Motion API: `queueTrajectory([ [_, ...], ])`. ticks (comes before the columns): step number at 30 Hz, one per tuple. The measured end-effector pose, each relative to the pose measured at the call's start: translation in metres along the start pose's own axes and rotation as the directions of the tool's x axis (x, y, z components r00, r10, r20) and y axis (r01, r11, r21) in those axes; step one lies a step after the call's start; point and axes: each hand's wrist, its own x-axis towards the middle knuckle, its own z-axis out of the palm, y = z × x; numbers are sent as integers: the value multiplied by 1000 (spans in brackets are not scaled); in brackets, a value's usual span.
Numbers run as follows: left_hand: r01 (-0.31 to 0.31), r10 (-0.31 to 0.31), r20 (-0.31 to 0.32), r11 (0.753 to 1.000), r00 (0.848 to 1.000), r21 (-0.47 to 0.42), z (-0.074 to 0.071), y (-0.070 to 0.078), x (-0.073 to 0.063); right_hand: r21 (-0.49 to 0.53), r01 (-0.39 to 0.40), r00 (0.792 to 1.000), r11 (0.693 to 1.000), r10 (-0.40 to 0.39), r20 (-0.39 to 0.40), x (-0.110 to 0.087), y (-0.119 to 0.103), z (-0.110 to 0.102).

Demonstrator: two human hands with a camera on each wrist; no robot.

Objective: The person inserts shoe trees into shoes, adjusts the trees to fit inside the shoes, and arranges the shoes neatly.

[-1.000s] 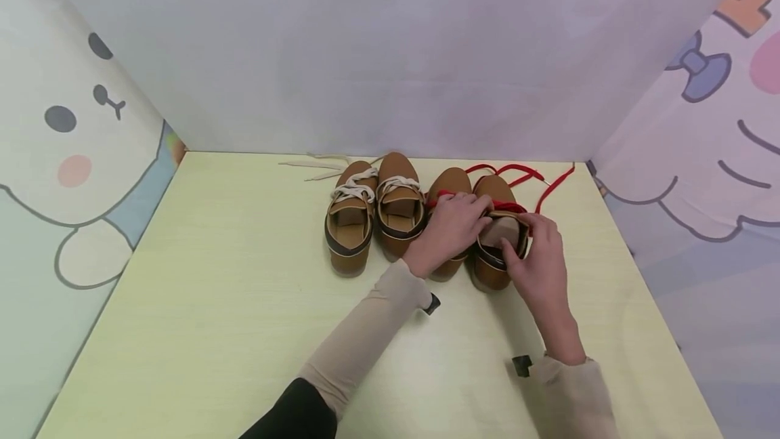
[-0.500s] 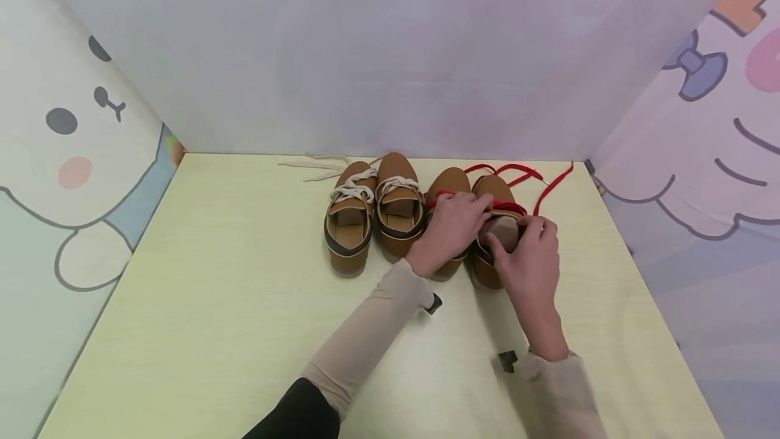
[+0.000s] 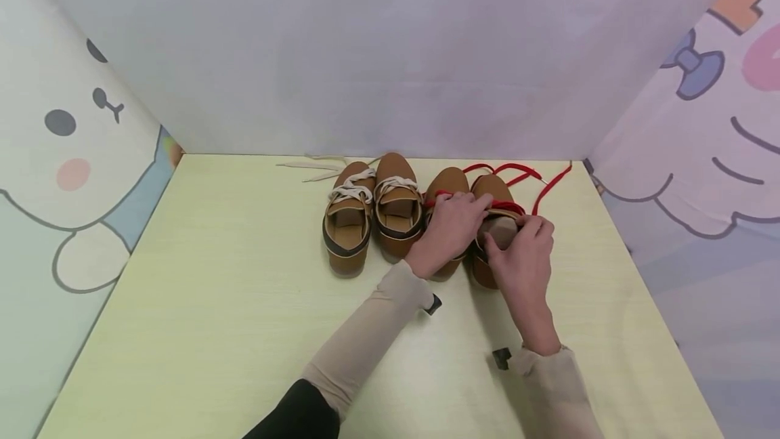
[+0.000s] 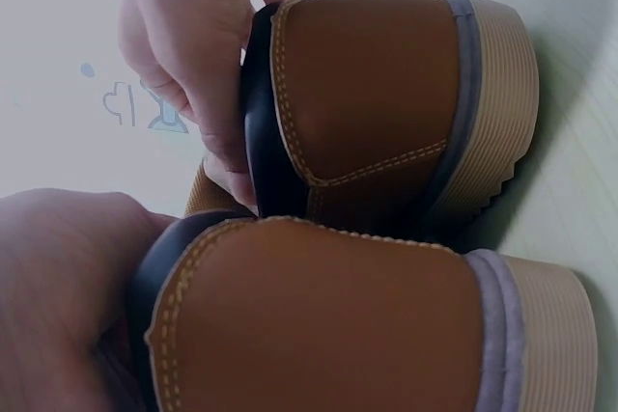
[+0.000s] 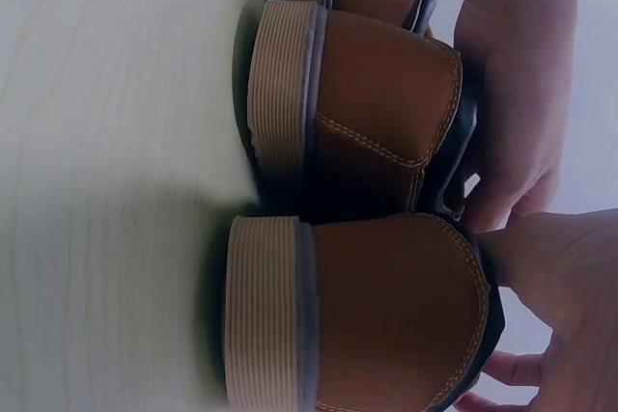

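Observation:
Two brown shoes with red laces stand side by side, heels toward me, in the head view. My right hand [image 3: 527, 259] grips the right edge of the rightmost shoe [image 3: 495, 190], its thumb at the opening. My left hand [image 3: 451, 229] reaches over the red-laced shoe beside it [image 3: 451, 180], fingertips at the rightmost shoe's left upper edge. A red lace [image 3: 510, 206] crosses the front of the rightmost shoe. In the right wrist view, the heel of the rightmost shoe [image 5: 396, 306] stands on the table below my right hand [image 5: 570, 287]. My left fingertips are partly hidden.
Left of these stand two more brown shoes, a white-laced shoe [image 3: 347, 222] and its mate [image 3: 398, 205]. Loose white lace ends [image 3: 305, 165] and red lace ends [image 3: 553, 187] trail toward the back wall [image 3: 390, 53]. All rest on the pale yellow table [image 3: 213, 276].
My right hand has moved a little left, its thumb closer to the opening's middle. The rightmost shoe's heel has shifted slightly left. My left hand stays nearly still.

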Motion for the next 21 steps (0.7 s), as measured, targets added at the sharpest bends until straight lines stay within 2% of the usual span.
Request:
queueTrajectory([
  [12, -5, 5, -13, 1000, 1000, 3, 2, -1, 0, 0, -24, 1000, 1000, 24, 12, 2, -3, 0],
  [21, 0, 0, -10, 1000, 1000, 4, 3, -1, 0, -38, -41, 998, 998, 43, 37, 5, -4, -2],
])
